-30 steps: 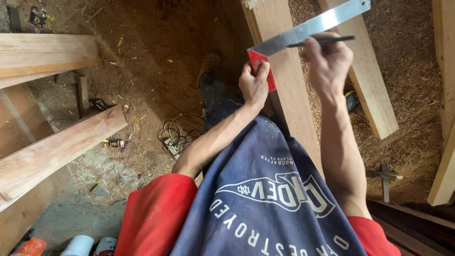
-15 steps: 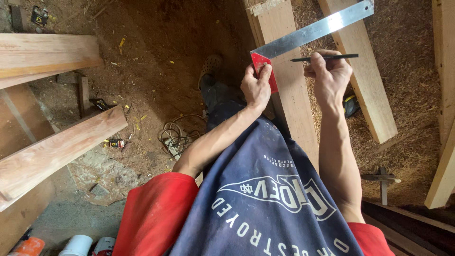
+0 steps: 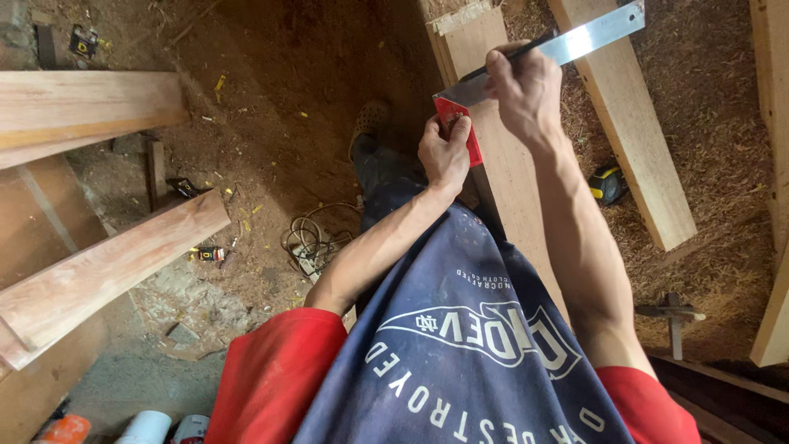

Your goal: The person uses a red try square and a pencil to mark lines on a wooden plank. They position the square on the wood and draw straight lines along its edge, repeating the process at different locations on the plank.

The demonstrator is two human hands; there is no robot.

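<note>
Sawdust and wood shavings covered the dirt floor (image 3: 271, 107) of a rough carpentry space, seen from above over the person's shoulders. At the centre, the left hand (image 3: 445, 154) was clamped around the red stock of a try square (image 3: 526, 64), thumb and fingers pressing it to the near edge of a pale plank (image 3: 501, 181). The right hand (image 3: 526, 89) pinched a dark pencil (image 3: 514, 56) against the steel blade, its tip hidden behind the fingers. The blade's long axis ran crosswise over the plank, pointing up and to the right toward a second plank (image 3: 625, 123) (slightly off level in the view). If the left hand's pressure slackened, the stock would likely pivot and the pencil line would drift off square. A yellow tape measure (image 3: 608, 182) lay in shavings between the planks.
</note>
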